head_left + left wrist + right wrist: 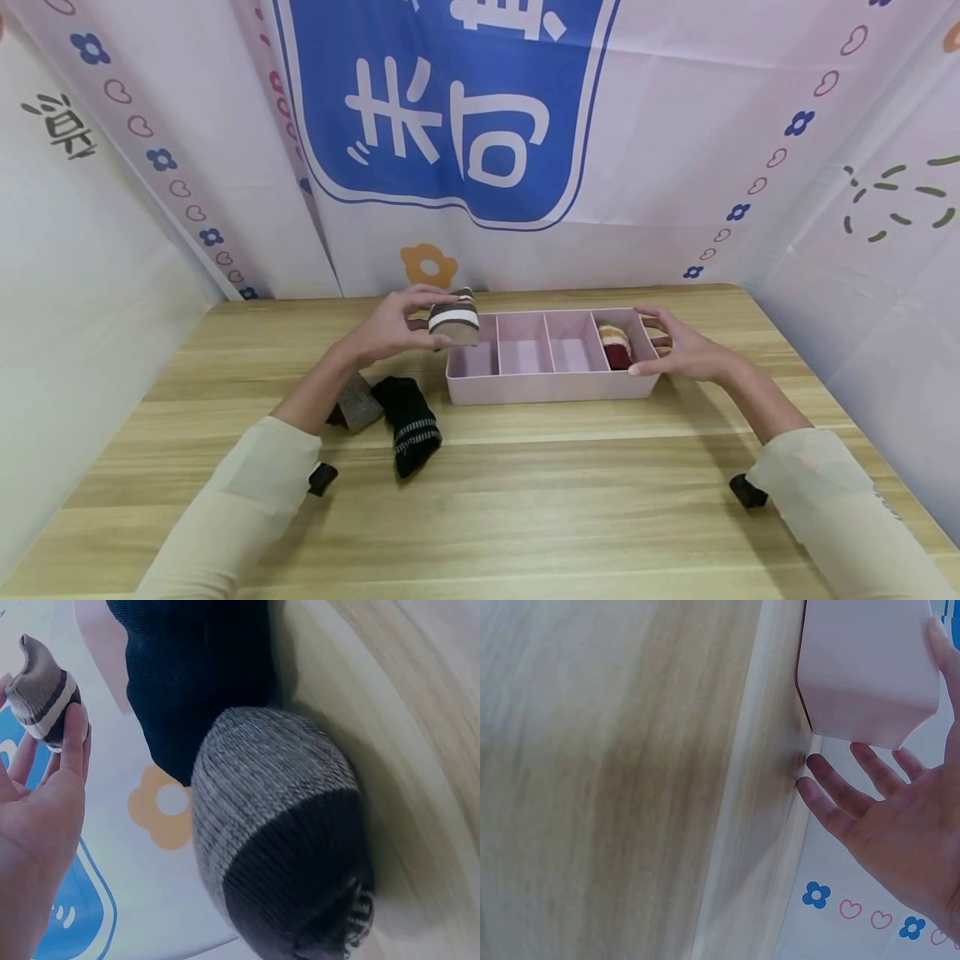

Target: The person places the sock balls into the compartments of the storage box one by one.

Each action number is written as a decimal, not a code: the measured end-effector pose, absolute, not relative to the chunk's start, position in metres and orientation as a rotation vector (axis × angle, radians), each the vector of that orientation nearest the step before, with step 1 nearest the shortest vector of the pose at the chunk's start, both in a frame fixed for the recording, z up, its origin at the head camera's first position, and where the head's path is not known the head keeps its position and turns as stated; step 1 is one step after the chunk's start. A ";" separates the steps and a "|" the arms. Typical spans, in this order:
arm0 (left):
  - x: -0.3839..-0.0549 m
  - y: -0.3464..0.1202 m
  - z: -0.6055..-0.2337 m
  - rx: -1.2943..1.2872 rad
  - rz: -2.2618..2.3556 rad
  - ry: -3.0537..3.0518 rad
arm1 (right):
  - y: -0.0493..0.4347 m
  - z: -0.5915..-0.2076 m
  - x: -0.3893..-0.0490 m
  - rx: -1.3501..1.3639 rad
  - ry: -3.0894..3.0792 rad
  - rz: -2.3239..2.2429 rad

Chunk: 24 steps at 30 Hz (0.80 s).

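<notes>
My left hand (397, 323) grips a rolled striped sock (455, 323) in brown, white and beige, over the left end of a pink divided box (551, 388). In the left wrist view, fingers and thumb wrap this sock at the far left. My right hand (688, 352) holds the box's right end, thumb at the front corner and index finger at the back corner. A rolled sock (617, 346) in dark red, cream and orange sits in the rightmost compartment. Left of the box lie a black sock (408, 425) and a grey sock (356, 404), partly hidden by my left forearm.
The box stands on a wooden table (525, 500) near its back edge. A printed cloth (637, 150) hangs behind and at both sides. Black wrist-camera pieces (322, 479) show below the sleeves.
</notes>
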<state>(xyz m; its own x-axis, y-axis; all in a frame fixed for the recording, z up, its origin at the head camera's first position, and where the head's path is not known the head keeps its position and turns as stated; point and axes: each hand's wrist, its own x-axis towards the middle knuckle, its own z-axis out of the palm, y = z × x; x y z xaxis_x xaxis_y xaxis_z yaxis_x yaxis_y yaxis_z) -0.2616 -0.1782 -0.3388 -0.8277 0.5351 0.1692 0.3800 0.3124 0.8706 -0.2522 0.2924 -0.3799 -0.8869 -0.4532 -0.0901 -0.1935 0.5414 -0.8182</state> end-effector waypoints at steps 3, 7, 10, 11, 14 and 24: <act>-0.263 -0.174 -0.340 0.861 1.535 2.389 | 0.292 -0.380 -0.252 -0.538 2.493 -1.266; -0.264 -0.168 -0.340 0.884 1.540 2.365 | 0.293 -0.380 -0.251 -0.538 2.494 -1.267; -0.264 -0.162 -0.341 0.902 1.535 2.388 | 0.292 -0.380 -0.251 -0.540 2.493 -1.268; -0.264 -0.161 -0.341 0.907 1.532 2.400 | 0.292 -0.381 -0.251 -0.540 2.494 -1.267; -0.264 -0.155 -0.342 0.925 1.531 2.430 | 0.292 -0.381 -0.251 -0.536 2.496 -1.263; -0.268 -0.130 -0.342 0.955 1.519 2.481 | 0.292 -0.381 -0.252 -0.520 2.505 -1.252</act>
